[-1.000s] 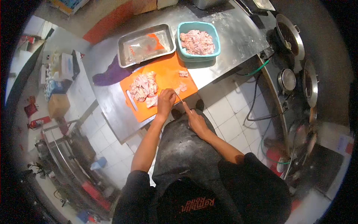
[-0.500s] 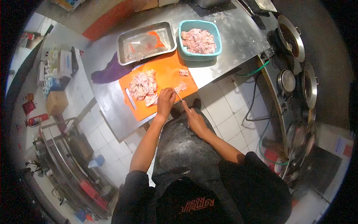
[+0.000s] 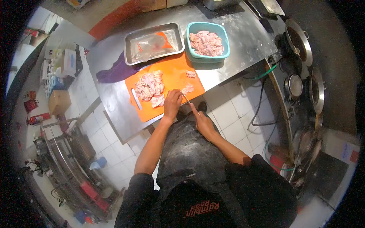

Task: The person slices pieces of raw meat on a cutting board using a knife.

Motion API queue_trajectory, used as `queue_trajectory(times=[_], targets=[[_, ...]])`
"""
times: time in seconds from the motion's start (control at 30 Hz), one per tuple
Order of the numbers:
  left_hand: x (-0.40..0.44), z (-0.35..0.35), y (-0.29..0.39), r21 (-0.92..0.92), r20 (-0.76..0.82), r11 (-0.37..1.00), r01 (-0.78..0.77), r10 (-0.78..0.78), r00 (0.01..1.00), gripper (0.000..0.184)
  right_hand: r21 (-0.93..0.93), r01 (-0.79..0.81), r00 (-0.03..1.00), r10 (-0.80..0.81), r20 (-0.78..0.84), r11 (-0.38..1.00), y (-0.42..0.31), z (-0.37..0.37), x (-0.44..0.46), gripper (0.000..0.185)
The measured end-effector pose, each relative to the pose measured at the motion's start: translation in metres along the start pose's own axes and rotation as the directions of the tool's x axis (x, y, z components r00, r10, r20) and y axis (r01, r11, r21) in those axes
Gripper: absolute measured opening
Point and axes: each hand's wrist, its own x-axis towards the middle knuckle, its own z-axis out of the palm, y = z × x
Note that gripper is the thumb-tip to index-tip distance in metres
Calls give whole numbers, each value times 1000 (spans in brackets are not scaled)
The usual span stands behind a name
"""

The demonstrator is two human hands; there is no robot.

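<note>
At the near edge of an orange cutting board (image 3: 175, 74), my right hand (image 3: 204, 123) is wrapped round the handle of a knife (image 3: 186, 98). Its blade points away from me onto the board. My left hand (image 3: 173, 102) rests there beside the blade, fingers bent and pressed together; whatever they pinch is hidden. A small flat piece of pale raw meat (image 3: 188, 89) lies just past the blade, and another small piece (image 3: 191, 74) sits farther back. Left of my hands is a heap of raw meat (image 3: 149, 87), possibly chicken or skin.
Behind the board stand a metal tray (image 3: 131, 60) holding a clear plastic bag and a turquoise tub (image 3: 207, 59) full of raw meat. A purple cloth (image 3: 110, 73) lies at the left. Pans, including a wok (image 3: 308, 51), line the right side.
The whole view has shifted slightly, so the table appears a little farther right. My right hand and the knife have drawn back a little toward me; the left hand stays beside the blade.
</note>
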Motion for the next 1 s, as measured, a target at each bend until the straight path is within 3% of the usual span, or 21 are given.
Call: queue_trajectory(times=[0.23,0.5,0.63,0.7,0.73,0.8,0.93,1.0], targets=[[0,-3,1,36,45,999,-32,30,999,12,-1,68,987,-67,-143,998,-6,12,36,90],[1,-8,4,31,46,999,-16,14,999,12,-50,0,1000,1,16,999,11,-12,-5,89],[0,-18,11,-106,18,991,87,-85,996,14,72,-18,997,24,-79,997,25,-19,28,86],[-5,-20,13,95,-129,995,41,-28,991,15,173,170,967,-130,-219,970,32,-24,39,80],[-9,-20,10,95,-128,995,40,-27,991,15,175,130,979,-99,-176,976,31,-26,41,81],[-12,-25,4,134,9,988,76,-78,997,16,179,137,976,-101,-195,974,30,-31,41,77],[-4,-37,11,172,41,982,73,-81,996,15,223,128,975,-81,-208,966,28,-30,33,73],[9,-46,26,58,115,978,203,-208,971,13,253,177,956,-104,-276,951,31,-22,32,73]])
